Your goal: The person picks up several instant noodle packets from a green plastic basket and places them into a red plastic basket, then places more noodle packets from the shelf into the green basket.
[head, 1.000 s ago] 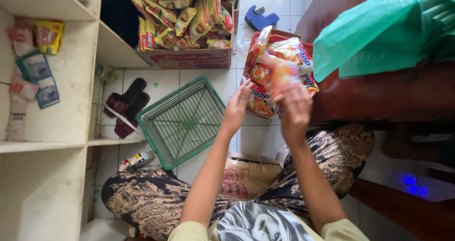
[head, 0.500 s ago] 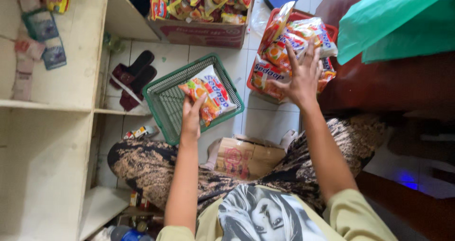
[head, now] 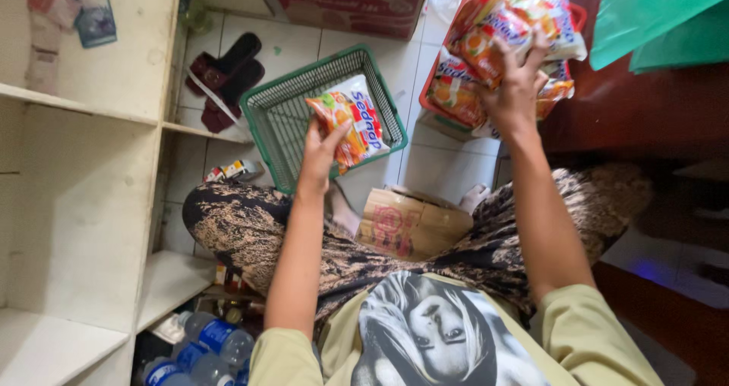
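My left hand (head: 323,144) grips an orange and white noodle packet (head: 354,120) and holds it over the near corner of a green wire basket (head: 282,120) on the tiled floor. My right hand (head: 516,90) reaches to the upper right and rests with spread fingers on a pile of similar snack packets (head: 486,44) stacked in a red basket (head: 433,105). Its fingers lie over the packets; a firm grip on one is not visible.
A cream shelf unit (head: 91,173) fills the left side, with dark sandals (head: 228,75) beside it. A cardboard box (head: 342,6) of packets sits at the top, a flattened carton (head: 410,223) by my knees, water bottles (head: 205,348) below left, a green bag (head: 661,18) on a brown surface right.
My left hand carried one packet from the red basket's pile across to the green basket. My right hand stayed on the pile. The view has tilted downward.
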